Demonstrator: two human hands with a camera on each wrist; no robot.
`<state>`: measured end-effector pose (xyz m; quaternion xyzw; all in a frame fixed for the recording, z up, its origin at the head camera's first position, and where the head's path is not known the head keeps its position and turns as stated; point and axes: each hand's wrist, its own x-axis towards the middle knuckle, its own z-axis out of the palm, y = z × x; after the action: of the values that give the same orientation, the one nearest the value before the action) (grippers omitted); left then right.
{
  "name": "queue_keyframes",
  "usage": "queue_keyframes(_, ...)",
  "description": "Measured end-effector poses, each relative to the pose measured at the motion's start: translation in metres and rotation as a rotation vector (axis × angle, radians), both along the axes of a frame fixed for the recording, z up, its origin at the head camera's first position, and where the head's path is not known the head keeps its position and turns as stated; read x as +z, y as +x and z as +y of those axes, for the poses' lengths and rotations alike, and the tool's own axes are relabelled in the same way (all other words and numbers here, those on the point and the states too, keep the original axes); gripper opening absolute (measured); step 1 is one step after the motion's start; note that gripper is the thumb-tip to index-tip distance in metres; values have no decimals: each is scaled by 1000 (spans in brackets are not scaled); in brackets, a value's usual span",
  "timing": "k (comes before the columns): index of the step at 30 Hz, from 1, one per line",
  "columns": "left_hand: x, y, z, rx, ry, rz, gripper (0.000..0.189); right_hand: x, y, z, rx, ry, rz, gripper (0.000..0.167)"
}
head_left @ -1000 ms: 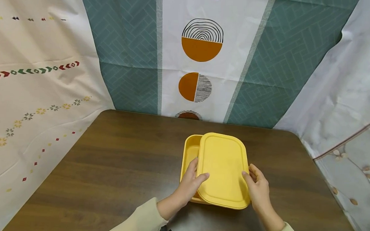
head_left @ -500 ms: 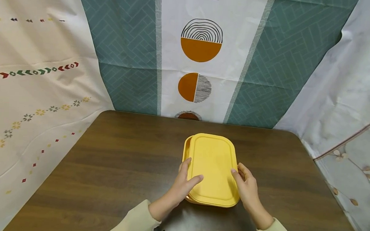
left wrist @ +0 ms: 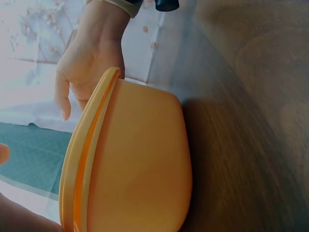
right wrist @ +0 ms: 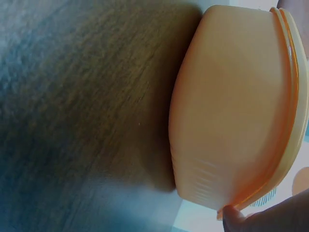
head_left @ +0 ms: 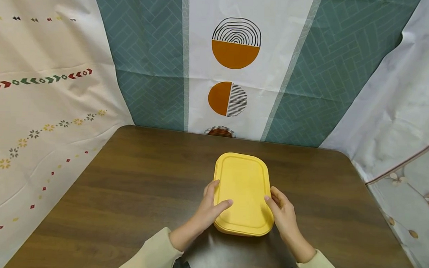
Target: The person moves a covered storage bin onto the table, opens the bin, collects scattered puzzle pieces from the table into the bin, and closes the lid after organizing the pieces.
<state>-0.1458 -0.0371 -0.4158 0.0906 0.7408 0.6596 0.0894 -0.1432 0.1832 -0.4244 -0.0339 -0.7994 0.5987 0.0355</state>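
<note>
A yellow rectangular lid with rounded corners covers a matching plastic food container on the table. A thin slit shows between lid and container rim in the left wrist view. My left hand holds the lid's left edge, thumb over the top and fingers along the side. On the opposite edge my right hand grips the lid with its thumb on the rim and fingers bent down beside it. The container's inside is hidden. In the right wrist view, a fingertip touches the lid's rim.
The container stands on a dark brown wooden table, right of its middle. A teal and white patterned cloth hangs behind the far edge. Light cloths hang along the left and right sides.
The lid has moved left from an offset, tilted position until it lines up over the container. Both hands have moved left with it, and the container's opening is now covered.
</note>
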Motion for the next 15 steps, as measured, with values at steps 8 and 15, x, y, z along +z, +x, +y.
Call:
queue_keyframes(8,-4,-2,-5,-2,-31,-22,83,0,-3,-2,-6,-36,-24,52)
queue_keyframes(15,-6,-2,-8,20,-8,-36,84,-2,-3,-5,-32,-60,-18,54)
